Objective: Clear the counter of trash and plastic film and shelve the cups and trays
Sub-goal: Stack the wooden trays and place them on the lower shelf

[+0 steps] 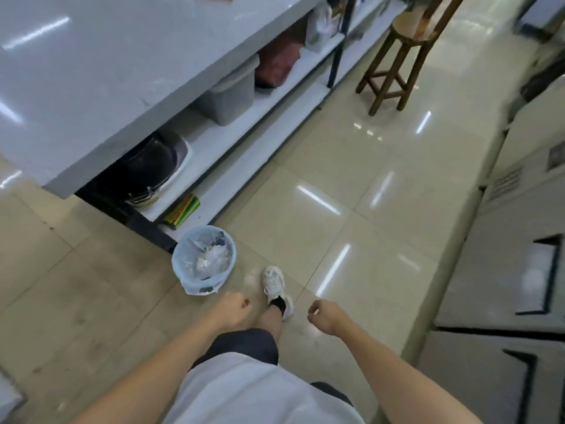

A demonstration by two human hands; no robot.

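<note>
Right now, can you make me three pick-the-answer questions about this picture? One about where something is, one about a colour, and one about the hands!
1. Where is the bin?
A. on the counter
B. on the floor by the counter's corner
C. on the stool

2. What colour is the shoe?
A. white
B. red
C. green

3. What are the left hand and right hand doing?
A. carrying cups
B. holding a tray
C. curled up, holding nothing visible

Answers: 1 B, it stands on the tiles beside the shelf end. 2 A, the sneaker is white. 3 C, both loose fists show nothing in them.

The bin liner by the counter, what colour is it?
Pale blue bin liner, seen best in the head view.
</note>
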